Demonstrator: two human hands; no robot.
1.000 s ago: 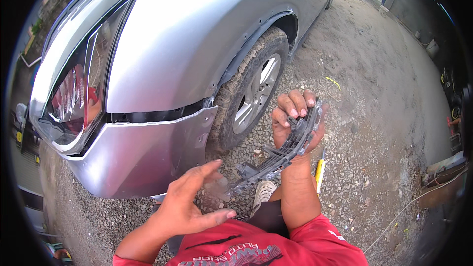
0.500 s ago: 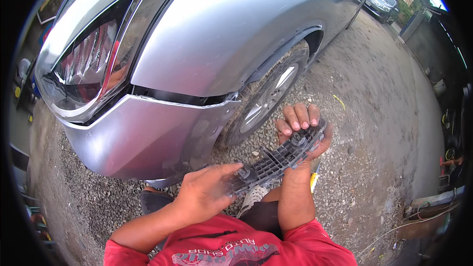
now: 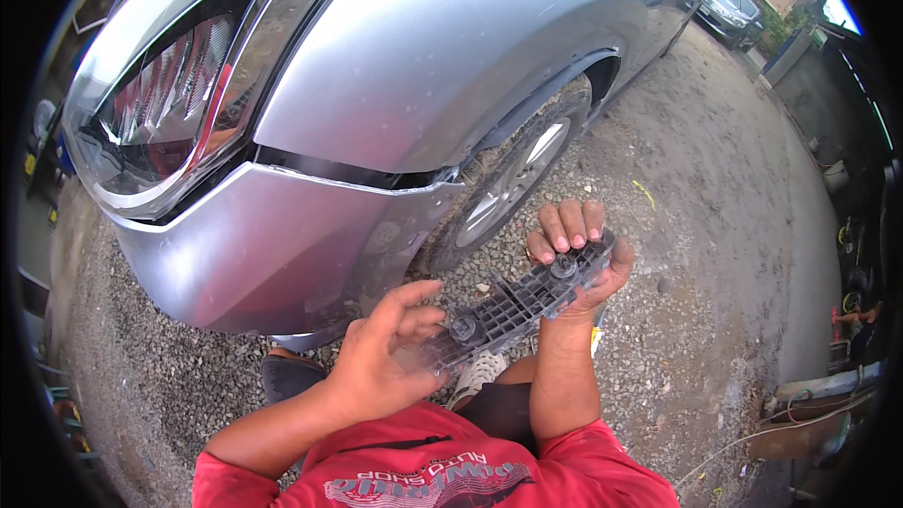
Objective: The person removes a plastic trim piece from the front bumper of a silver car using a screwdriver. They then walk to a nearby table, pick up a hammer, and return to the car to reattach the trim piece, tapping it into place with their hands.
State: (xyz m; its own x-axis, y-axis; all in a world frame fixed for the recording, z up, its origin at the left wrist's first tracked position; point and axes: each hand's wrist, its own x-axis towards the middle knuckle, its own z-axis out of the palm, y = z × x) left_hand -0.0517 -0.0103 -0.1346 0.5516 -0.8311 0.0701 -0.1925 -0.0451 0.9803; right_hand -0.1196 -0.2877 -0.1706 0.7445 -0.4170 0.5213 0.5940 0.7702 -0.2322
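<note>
A black plastic bumper bracket, curved and ribbed like a grid with two round bosses, is held slantwise between my hands above the gravel. Its far right end is gripped by my right hand, the fingers curled over the top edge and the thumb on the other side. My left hand surrounds the lower left end, with the index finger raised off the bracket. In front stands a silver car, its bumper parted from the fender by a dark gap below the headlight.
The front wheel stands just beyond the bracket. Gravel ground spreads to the right, where a yellow strip lies. Another car is parked at the far right. My shoe shows beneath the bracket.
My left index finger has lifted from the bracket, uncovering more of the left boss. The bracket has shifted slightly, while my right hand keeps its grip.
</note>
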